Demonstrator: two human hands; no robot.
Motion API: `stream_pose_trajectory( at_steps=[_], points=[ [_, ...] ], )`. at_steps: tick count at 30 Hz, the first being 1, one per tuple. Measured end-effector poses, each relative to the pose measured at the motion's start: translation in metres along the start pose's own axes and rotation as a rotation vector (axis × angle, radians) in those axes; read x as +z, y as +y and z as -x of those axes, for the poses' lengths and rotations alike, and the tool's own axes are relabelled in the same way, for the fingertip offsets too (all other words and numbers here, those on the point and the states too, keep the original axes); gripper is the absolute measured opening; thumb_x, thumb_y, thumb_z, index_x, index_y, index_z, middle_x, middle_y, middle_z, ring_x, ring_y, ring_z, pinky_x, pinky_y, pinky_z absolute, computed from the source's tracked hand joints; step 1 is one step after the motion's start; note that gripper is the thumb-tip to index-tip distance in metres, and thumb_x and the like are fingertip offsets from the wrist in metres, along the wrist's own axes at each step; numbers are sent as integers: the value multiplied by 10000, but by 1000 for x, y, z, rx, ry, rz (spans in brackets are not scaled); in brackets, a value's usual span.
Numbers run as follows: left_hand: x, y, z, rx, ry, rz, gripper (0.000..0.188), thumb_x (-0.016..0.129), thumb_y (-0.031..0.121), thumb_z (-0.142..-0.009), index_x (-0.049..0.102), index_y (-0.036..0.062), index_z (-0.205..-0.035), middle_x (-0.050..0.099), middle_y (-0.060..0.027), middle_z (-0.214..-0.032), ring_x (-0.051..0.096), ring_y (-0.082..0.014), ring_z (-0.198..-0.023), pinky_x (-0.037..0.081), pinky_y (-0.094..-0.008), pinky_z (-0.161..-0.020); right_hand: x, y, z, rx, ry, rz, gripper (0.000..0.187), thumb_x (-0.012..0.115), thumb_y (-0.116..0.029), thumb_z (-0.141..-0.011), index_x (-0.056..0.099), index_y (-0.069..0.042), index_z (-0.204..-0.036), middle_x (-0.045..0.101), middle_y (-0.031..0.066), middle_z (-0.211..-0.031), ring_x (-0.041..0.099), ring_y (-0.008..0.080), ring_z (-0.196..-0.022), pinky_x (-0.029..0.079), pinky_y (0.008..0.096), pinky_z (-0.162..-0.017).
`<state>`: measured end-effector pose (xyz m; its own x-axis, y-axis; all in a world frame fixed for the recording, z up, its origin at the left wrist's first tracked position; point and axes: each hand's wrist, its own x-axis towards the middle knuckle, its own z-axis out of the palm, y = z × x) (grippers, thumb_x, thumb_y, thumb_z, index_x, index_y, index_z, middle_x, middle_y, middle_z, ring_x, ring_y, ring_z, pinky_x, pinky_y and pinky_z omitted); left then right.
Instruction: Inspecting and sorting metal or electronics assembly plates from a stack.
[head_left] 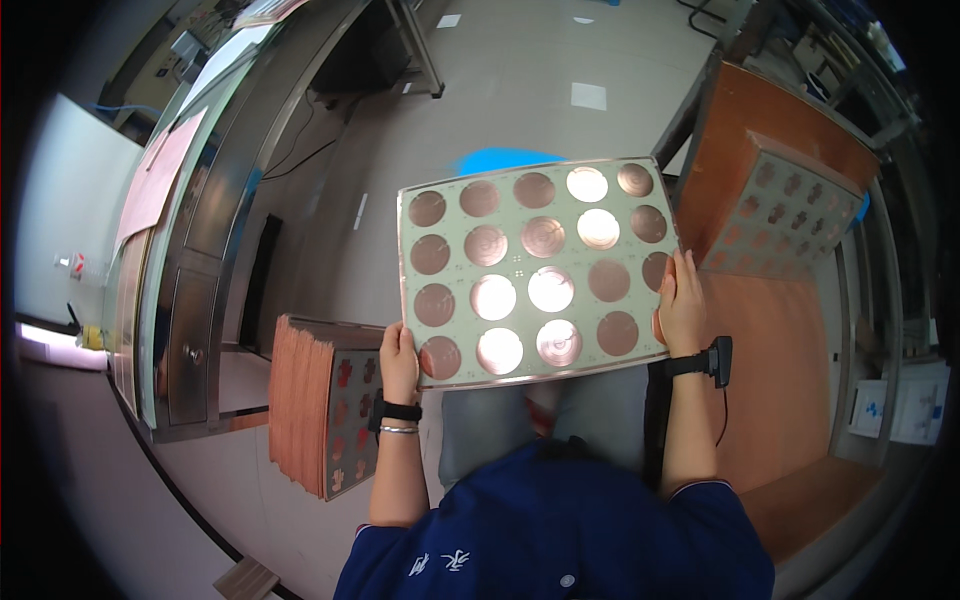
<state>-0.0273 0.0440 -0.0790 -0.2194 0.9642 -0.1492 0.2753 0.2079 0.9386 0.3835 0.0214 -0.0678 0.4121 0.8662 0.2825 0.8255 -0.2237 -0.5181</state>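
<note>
Only signage I spotted was a small red-and-white label on the pale wall, left of the steel cabinet, plus white-and-blue printed sheets far right of it.

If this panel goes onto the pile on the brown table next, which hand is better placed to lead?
Probably the right hand: it grips the panel edge nearest the table pile. The left hand is farther, beside the upright stack.

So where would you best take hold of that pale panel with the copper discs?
By its two opposite side edges, one hand from each side. The panel is wide, thin and flat, so edge grips keep it level. The left hand and right hand hold it so, thumbs on its face.
</note>
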Motion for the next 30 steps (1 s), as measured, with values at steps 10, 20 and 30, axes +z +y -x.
stream_pose_trajectory(
  at_steps=[10,20,30],
  points=[
    [8,-13,2,-34,74,100,244,397,146,-955,537,-37,-1036,581,-83,-916,525,-123,-836,430,-259,-772,-21,75,27,495,112,-910,419,354,-250,-991,350,-48,-1358,418,156,-1351,421,262,-1227,341,386,-1018],
    [6,-5,1,-68,38,250,234,390,153,-971,524,-26,-1039,564,-39,-936,502,-89,-842,420,-230,-772,93,141,175,1108,-260,-1108,273,457,-61,-910,543,6,-1160,553,92,-1173,549,173,-956,426,278,-848],
    [8,2,2,-54,26,215,229,391,150,-969,523,-22,-1045,566,-52,-942,501,-97,-841,422,-244,-773,88,124,171,547,-207,-160,184,480,-62,-846,593,81,-871,598,229,-711,578,276,-628,447,344,-601]
  ],
)
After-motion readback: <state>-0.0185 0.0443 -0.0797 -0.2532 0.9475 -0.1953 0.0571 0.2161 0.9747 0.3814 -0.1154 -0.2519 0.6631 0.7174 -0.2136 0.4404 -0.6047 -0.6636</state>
